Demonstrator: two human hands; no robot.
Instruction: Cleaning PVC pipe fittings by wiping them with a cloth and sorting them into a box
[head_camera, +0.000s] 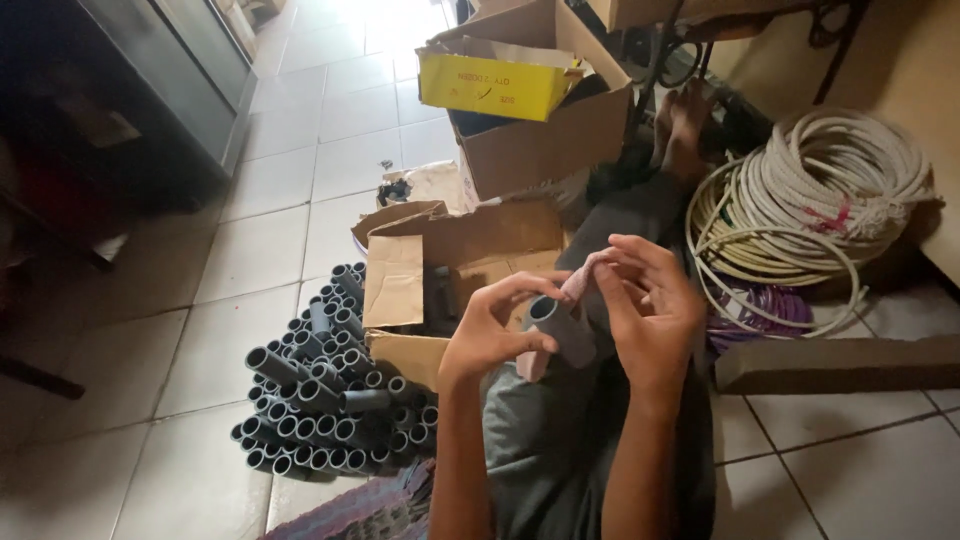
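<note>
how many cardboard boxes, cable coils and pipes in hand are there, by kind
cardboard boxes: 2, open brown box and larger box
cable coils: 2, white coil and purple coil
grey pipe piece in left hand: 1
total: 5

Pale square floor tiles (300, 150) with dark grout lines cover the room, brightest at the far end where strong light washes them out. On the far left stands a dark cabinet with a metal-framed front (170, 70), its side in shadow. Along the right runs a plain tan wall (920, 70), and dark metal furniture legs (655, 60) rise at the far right.
</note>
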